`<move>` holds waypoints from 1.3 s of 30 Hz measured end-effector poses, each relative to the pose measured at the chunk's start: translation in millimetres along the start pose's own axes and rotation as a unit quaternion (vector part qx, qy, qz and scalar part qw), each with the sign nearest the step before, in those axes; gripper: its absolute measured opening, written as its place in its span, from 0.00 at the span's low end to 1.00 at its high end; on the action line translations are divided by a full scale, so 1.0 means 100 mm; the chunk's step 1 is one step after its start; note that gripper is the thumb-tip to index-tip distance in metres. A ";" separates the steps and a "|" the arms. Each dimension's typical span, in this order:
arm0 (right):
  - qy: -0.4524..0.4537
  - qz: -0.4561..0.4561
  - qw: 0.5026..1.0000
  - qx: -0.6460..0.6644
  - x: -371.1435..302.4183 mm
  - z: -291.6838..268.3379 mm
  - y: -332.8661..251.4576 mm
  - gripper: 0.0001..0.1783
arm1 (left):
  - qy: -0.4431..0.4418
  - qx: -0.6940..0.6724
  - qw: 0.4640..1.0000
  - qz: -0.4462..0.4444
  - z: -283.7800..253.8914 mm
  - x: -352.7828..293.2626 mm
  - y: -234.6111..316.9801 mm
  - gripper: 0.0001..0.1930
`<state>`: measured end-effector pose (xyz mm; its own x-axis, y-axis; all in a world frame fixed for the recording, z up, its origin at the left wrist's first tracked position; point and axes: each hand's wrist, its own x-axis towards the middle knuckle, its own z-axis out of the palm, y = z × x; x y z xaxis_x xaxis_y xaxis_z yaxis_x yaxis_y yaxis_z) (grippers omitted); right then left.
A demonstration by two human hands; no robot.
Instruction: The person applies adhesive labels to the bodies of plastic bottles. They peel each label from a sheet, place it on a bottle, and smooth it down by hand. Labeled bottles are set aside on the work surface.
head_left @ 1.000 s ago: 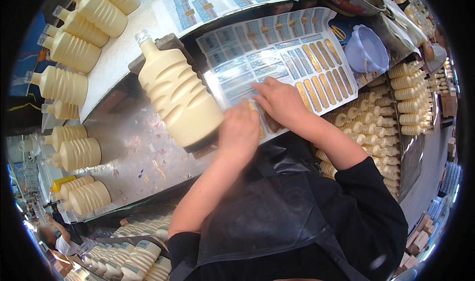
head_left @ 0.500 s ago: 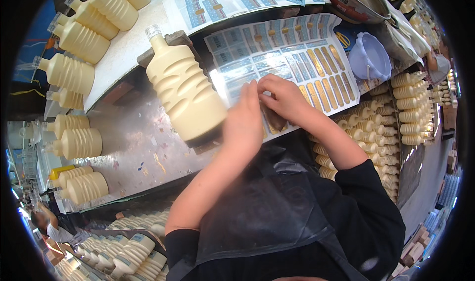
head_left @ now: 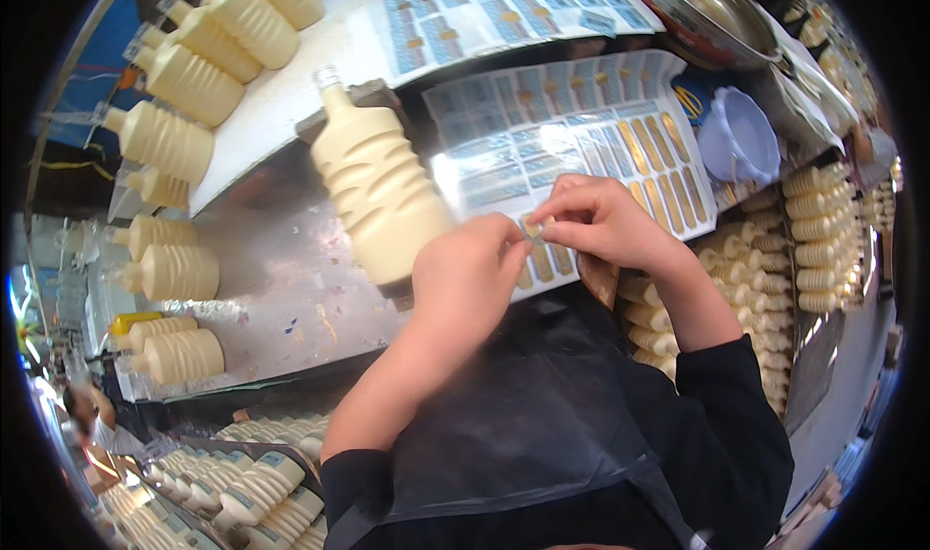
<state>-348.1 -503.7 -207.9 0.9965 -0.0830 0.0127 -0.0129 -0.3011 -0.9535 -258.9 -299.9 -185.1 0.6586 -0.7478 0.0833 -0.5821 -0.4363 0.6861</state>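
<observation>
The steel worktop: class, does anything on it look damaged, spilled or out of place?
Nothing looks damaged or spilled. The cream ribbed bottle lies on its side on the steel worktop, beside the label sheet where both hands pinch one small label. Small paper scraps dot the worktop.

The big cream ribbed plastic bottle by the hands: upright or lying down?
Lying down. The big cream ribbed plastic bottle rests on its side on the shiny metal worktop, neck pointing away from the person.
</observation>
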 end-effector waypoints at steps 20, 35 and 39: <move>0.022 0.083 0.996 -0.006 1.75 0.67 -0.46 0.15 | 0.246 -0.516 0.801 -0.177 -0.75 0.42 -1.32 0.09; 0.004 0.109 0.992 0.065 1.74 0.59 -0.53 0.10 | 0.249 -0.616 0.729 -0.166 -0.58 0.48 -1.35 0.14; 0.002 0.101 0.992 0.070 1.75 0.59 -0.48 0.11 | 0.265 -0.586 0.748 -0.163 -0.57 0.50 -1.28 0.13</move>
<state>-168.1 -448.1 -177.2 0.9745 -0.1317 -0.1815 -0.1999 -0.1435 -0.9693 -124.4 -253.0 -227.3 0.9519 -0.2583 -0.1648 0.2639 0.4183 0.8691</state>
